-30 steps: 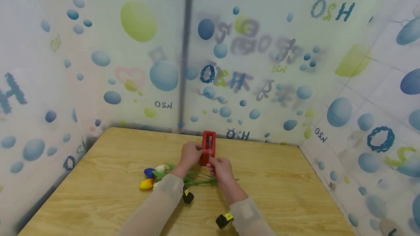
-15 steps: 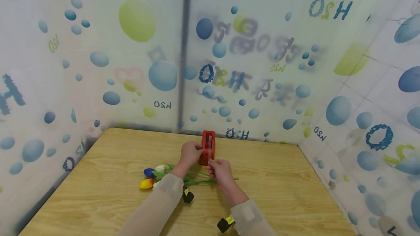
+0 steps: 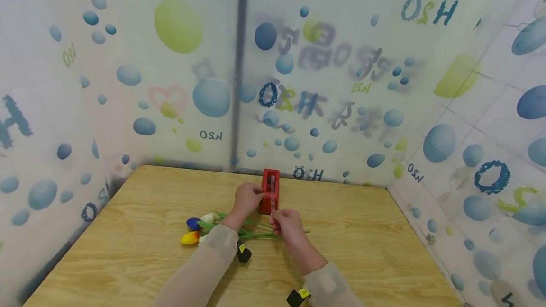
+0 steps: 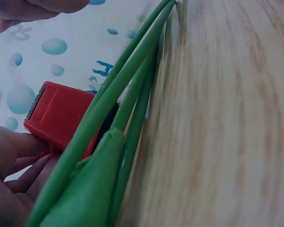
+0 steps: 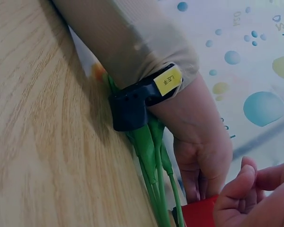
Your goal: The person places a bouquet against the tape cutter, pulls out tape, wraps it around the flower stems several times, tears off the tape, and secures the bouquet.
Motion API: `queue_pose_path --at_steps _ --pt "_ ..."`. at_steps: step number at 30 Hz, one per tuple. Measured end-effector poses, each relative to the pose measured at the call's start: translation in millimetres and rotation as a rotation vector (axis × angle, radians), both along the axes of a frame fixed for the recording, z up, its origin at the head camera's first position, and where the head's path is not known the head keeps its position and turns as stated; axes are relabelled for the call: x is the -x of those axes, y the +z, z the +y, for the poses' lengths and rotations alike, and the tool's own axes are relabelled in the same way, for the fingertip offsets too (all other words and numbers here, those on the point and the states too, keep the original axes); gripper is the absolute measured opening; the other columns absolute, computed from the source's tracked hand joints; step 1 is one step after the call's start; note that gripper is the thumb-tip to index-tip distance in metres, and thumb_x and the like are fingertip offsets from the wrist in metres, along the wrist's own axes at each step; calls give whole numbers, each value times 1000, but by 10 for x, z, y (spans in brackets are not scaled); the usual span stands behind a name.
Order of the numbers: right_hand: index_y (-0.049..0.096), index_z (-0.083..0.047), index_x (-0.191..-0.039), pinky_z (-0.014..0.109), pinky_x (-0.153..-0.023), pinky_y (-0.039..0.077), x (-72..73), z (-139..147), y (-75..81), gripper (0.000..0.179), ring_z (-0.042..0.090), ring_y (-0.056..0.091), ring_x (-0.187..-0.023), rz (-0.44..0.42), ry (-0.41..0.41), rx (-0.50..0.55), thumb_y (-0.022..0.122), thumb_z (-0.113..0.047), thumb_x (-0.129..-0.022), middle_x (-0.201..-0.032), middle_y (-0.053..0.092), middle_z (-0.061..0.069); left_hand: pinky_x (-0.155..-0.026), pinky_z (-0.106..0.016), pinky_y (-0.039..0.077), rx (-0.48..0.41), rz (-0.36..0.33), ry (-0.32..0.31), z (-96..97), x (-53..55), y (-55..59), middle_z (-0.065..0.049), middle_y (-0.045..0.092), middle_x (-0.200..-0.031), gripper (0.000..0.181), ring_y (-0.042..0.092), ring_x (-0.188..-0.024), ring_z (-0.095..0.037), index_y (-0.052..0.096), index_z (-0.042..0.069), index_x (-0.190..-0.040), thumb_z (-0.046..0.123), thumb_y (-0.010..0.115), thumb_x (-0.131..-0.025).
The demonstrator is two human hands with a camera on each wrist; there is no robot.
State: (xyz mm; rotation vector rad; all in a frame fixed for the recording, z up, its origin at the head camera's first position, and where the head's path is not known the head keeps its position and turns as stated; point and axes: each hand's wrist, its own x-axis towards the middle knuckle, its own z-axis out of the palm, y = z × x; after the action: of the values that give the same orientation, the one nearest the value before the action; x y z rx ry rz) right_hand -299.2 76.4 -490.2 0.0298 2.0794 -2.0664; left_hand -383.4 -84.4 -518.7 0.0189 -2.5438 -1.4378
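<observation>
Toward the back of the table (image 3: 350, 212), the left hand (image 3: 248, 200) grips a red tape dispenser (image 3: 266, 204) with thumb and fingers; the right hand (image 3: 289, 224) pinches a clear strip (image 3: 273, 205), hard to see. The left sleeve (image 3: 204, 264) partly hides the flowers (image 3: 194, 224). Only the left wrist view shows the dispenser's teeth (image 4: 35, 101). Since a second ago, the right hand has drawn slightly away.

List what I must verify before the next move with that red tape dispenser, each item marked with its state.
1. Left hand gripping the red tape dispenser: ok.
2. Right hand pinching the clear tape: ok.
3. Tape severed at the serrated edge: cannot tell, too faint.
4. Flowers lying on the table: ok.
5. Flowers uncovered from above: not ok, the left arm crosses over them.
</observation>
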Motion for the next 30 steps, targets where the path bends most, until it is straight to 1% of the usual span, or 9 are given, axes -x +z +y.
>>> queue_pose_path --at_steps 5,10,15,22,30 --pt "66 2 -103 16 -55 47 -43 16 56 21 6 54 -64 8 -14 40 56 -16 -111 -74 64 -5 -86 -46 66 -3 -3 -2 2 -8 1 -17 81 -109 16 76 -102 -33 82 0 -108 11 78 -97" --pt "66 -3 -98 17 -57 47 -89 33 101 21 6 53 -65 2 1 39 56 -16 -111 -75 65 -4 -83 -43 66 4 -2 7 -3 9 -21 -13 82 -106 14 75 -97 -28 83 3 -105 12 78 -97" --pt "67 -4 -97 16 -58 48 -112 46 95 22 6 54 -66 8 9 27 56 -16 -111 -76 65 -5 -82 -42 66 12 8 3 -6 20 -25 -12 82 -103 13 75 -95 -26 84 3 -103 13 79 -96" --pt "66 -5 -95 15 -55 48 -132 86 89 21 4 54 -64 5 -30 50 57 -15 -110 -73 65 -5 -87 -46 65 19 4 7 0 10 -22 -13 82 -106 14 76 -102 -31 84 3 -105 12 79 -96" --pt "66 -4 -97 15 -56 47 -187 87 111 18 5 54 -65 -17 -2 63 57 -14 -110 -74 65 -5 -87 -46 66 27 25 15 11 16 -23 -14 82 -106 15 76 -101 -31 83 1 -105 12 79 -96"
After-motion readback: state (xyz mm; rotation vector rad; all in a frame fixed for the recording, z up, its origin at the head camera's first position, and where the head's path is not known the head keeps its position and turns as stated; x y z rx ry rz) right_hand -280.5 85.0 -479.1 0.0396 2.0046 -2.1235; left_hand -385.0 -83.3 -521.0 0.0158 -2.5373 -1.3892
